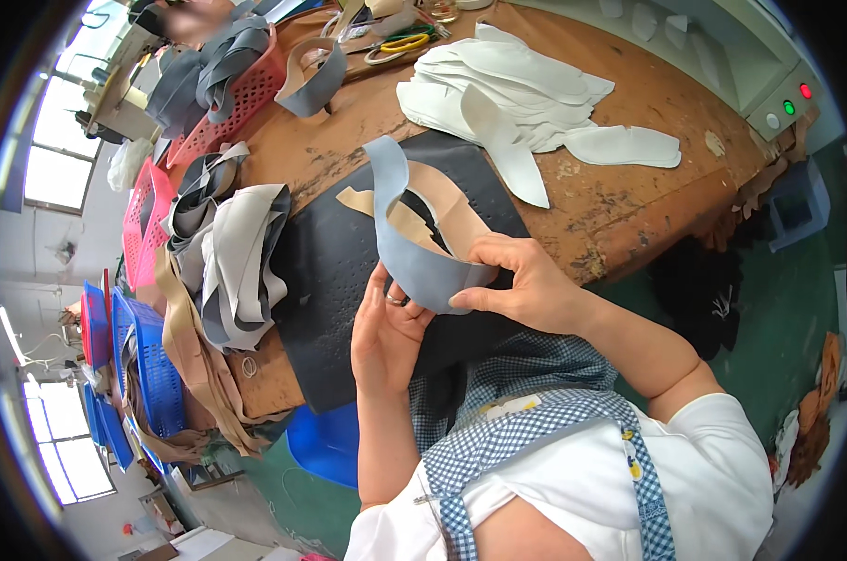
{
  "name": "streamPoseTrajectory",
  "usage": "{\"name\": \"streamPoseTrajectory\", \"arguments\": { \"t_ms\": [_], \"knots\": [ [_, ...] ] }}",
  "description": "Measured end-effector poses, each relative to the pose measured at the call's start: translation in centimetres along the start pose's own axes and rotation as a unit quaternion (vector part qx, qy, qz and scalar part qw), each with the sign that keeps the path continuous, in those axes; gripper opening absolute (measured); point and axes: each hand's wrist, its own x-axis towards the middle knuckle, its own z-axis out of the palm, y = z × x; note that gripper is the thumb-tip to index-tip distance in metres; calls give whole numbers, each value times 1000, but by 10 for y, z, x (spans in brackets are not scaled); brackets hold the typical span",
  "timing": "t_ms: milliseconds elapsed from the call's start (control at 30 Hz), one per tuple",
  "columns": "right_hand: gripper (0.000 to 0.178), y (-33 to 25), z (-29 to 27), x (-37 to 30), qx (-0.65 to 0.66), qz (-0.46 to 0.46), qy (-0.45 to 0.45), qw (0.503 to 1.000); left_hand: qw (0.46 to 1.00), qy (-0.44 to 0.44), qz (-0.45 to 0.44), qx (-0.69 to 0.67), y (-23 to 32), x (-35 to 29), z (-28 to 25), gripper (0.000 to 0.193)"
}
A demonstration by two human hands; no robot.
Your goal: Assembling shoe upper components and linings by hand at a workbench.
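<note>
A curved blue-grey leather piece, like a shoe-upper part (419, 271), is held up over a black perforated mat (323, 280). Its tan inner side faces me at the far part of the loop, and a pale tan flap sticks out at the left. My right hand (526, 285) pinches its right end, thumb on the blue-grey face. From below, my left hand (386, 332) supports the lower left edge; a ring shows on one finger. Some of its fingertips are hidden behind the leather.
White cut pieces (508, 84) lie piled at the far right. Grey and tan strips (232, 262) hang over the left edge beside pink baskets (146, 220) and a blue basket (152, 365). Yellow-handled scissors (403, 44) lie at the back. A switch panel (786, 107) stands far right.
</note>
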Motion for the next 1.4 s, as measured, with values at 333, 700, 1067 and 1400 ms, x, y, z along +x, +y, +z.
{"name": "streamPoseTrajectory", "arguments": {
  "t_ms": [333, 700, 1067, 1400],
  "knots": [
    [25, 7, 3, -2, 18, -59, -62, 996, 988, 50, -77, -123, -5, -1, -12, 39],
    [30, 15, 10, -1, -27, -128, -40, 991, 995, 70, -6, 70, -6, -9, -9, 34],
    [29, 7, 17, -7, -38, -83, -46, 995, 954, 87, -143, 248, 5, -9, 4, 39],
    [31, 5, 15, -16, -29, 75, -19, 997, 993, 77, -85, 29, -9, -26, -26, 50]
  ]
}}
